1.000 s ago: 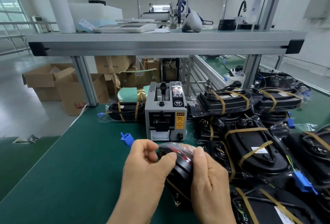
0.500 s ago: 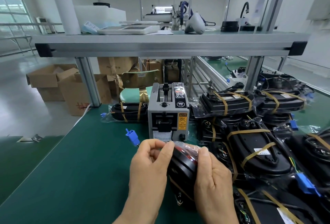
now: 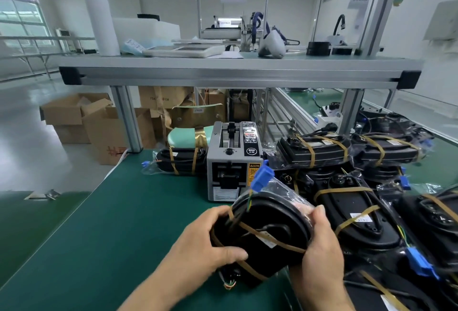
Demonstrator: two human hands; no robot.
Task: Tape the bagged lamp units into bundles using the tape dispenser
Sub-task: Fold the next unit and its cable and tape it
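Both my hands hold one black bagged lamp unit [image 3: 267, 229] above the green table, in front of the grey tape dispenser [image 3: 234, 162]. Brown tape strips cross its face, and a blue connector [image 3: 262, 177] sticks up from its top. My left hand [image 3: 205, 243] grips its left side with the thumb under the lower edge. My right hand [image 3: 319, 248] grips its right edge over the clear plastic bag. The unit's flat back faces me.
A heap of taped black lamp bundles [image 3: 352, 201] fills the table to the right. One more taped bundle [image 3: 181, 162] lies left of the dispenser. A metal shelf [image 3: 238, 72] runs overhead at the back. Cardboard boxes [image 3: 99, 122] stand on the floor beyond the green table [image 3: 111, 224].
The lamp unit has been turned in my hands so its broad taped face shows and the blue connector now points up. The view has tilted slightly upward.
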